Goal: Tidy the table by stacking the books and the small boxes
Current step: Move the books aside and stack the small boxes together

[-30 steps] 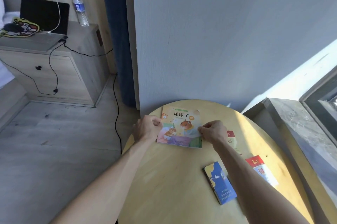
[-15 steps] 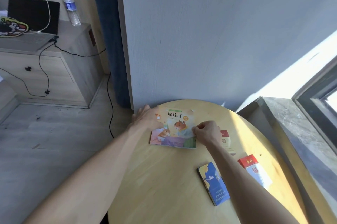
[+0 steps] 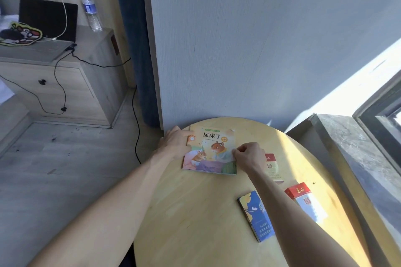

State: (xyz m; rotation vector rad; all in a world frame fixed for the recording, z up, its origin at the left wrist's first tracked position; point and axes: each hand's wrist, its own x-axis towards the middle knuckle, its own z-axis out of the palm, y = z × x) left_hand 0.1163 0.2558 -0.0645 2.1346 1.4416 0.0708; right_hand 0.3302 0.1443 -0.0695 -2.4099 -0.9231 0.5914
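Our left hand (image 3: 176, 144) lies flat with straight fingers against the picture book's (image 3: 210, 151) left edge; our right hand (image 3: 249, 156) pinches its right edge. We count one book showing and three small boxes (image 3: 256, 215) on the round surface (image 3: 195, 212).

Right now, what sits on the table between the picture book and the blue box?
Nothing but bare wood of the table. In the head view, the picture book and the blue box lie apart; only the right forearm crosses near there.

A bedroom or hotel room: wooden nightstand (image 3: 65, 84), laptop (image 3: 47, 19), curtain (image 3: 132, 27), round table (image 3: 195, 212).
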